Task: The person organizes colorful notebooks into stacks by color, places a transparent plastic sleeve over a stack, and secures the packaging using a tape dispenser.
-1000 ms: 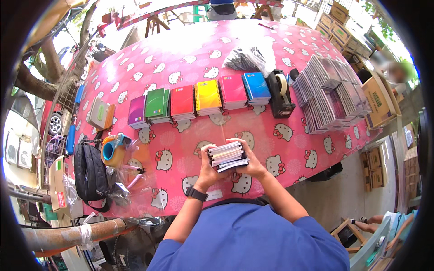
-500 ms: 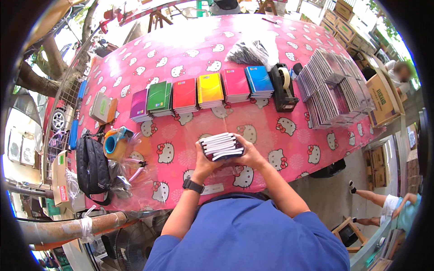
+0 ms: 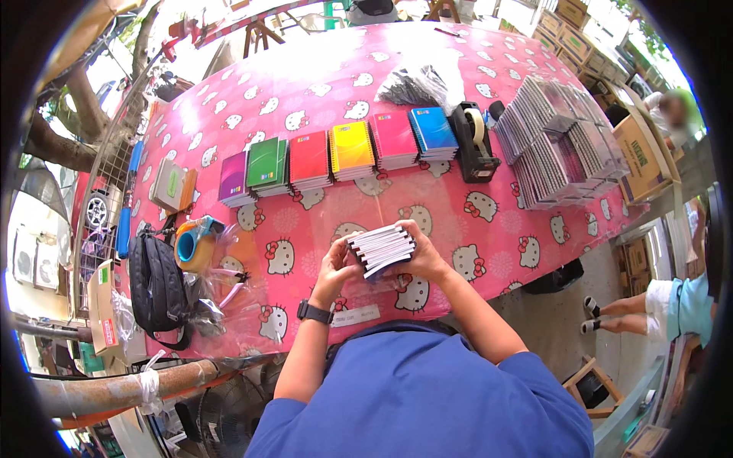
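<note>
Between my two hands is a small stack of notebooks (image 3: pixel 382 249), its white page edges turned up toward me. My left hand (image 3: pixel 336 267) grips the stack's left end, and my right hand (image 3: pixel 422 256) is wrapped round its right end. Beyond them a row of spiral notebook piles runs across the table: purple (image 3: pixel 234 175), green (image 3: pixel 267 163), red (image 3: pixel 310 156), yellow (image 3: pixel 352 147), pink (image 3: pixel 394 137) and blue (image 3: pixel 434 131). A white strip (image 3: pixel 355 316) lies on the table near my left wrist.
A black tape dispenser (image 3: pixel 475 145) stands right of the row, beside large stacks of wrapped notebooks (image 3: pixel 561 145). At the left are a black bag (image 3: pixel 156 282), tape rolls (image 3: pixel 191 244) and clear plastic. A plastic bag (image 3: pixel 416 85) lies behind the row. A person (image 3: pixel 672 305) stands at the right.
The notebook stack has tilted in my hands, its page edges now facing up more, and my left fingers have shifted on it. The person at the right has moved.
</note>
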### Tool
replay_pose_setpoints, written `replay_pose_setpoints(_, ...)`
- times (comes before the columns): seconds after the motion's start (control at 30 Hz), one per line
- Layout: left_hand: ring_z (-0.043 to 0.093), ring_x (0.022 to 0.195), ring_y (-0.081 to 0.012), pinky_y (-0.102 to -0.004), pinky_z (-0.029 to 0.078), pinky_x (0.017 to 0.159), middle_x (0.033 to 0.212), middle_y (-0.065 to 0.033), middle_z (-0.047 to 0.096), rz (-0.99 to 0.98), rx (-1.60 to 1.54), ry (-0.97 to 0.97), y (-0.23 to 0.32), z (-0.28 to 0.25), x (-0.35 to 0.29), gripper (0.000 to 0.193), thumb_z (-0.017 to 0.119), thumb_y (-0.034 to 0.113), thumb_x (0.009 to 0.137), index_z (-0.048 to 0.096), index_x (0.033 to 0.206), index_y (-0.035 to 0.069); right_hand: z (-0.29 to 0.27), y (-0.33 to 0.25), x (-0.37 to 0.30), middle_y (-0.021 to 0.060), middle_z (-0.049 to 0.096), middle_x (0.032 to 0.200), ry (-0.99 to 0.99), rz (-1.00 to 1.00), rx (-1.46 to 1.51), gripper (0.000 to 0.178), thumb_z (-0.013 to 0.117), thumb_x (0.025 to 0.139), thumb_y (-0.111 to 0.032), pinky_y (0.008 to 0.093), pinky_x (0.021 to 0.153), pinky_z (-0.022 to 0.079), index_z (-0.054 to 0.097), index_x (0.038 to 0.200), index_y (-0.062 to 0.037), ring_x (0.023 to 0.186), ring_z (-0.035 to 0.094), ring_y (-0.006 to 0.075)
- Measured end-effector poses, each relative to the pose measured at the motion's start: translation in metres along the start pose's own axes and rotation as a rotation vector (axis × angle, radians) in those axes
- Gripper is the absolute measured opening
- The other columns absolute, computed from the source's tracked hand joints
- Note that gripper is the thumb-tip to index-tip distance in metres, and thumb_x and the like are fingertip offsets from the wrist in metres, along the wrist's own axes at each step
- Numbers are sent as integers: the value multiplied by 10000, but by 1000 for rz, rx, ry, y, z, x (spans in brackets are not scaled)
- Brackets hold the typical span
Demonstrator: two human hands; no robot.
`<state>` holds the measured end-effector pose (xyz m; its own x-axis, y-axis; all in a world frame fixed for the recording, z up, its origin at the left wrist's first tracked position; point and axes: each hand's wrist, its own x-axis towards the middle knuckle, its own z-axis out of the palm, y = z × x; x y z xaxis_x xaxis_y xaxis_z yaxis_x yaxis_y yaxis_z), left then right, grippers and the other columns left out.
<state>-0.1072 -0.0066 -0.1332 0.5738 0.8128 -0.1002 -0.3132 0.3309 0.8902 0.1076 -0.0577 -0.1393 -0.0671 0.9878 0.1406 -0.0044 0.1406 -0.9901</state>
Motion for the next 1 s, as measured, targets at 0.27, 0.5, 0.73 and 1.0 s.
replay_pose_setpoints(0.27, 486, 1119, -219, -358, 399, 975, 1202, -103, 450, 147, 388, 13, -26, 13, 11, 915, 808, 49, 589, 234, 1300, 88, 17, -16, 10, 56, 477, 1216, 41, -113, 115, 918, 848, 561, -20, 328, 970, 400, 319, 1306, -114, 1138, 460, 155)
replay_pose_setpoints(0.5, 506, 1051, -184, -338, 429, 933, 1116, -76, 483, 358, 429, 52, -11, 23, 13, 795, 809, 11, 553, 321, 1175, 88, 7, -15, 7, 67, 504, 1189, -121, 110, 146, 762, 735, 651, 1, 308, 965, 396, 352, 1303, -92, 1115, 482, 167)
replay_pose_setpoints(0.73, 527, 1006, -185, -330, 455, 864, 1077, -91, 503, 630, 900, 11, -41, 8, 13, 748, 811, 75, 629, 302, 1176, 63, 16, -14, 7, 65, 520, 1179, -26, -89, -102, 768, 686, 599, 50, 318, 974, 387, 353, 1276, -89, 1118, 494, 179)
replay_pose_setpoints(1.0, 602, 883, -158, -310, 500, 783, 986, -110, 626, 246, 433, 191, 1, 30, 40, 555, 804, 231, 686, 508, 1089, -10, -43, -31, 11, 117, 554, 1145, 116, -46, -464, 783, 751, 719, -221, 364, 961, 390, 346, 1362, -33, 1100, 501, 237)
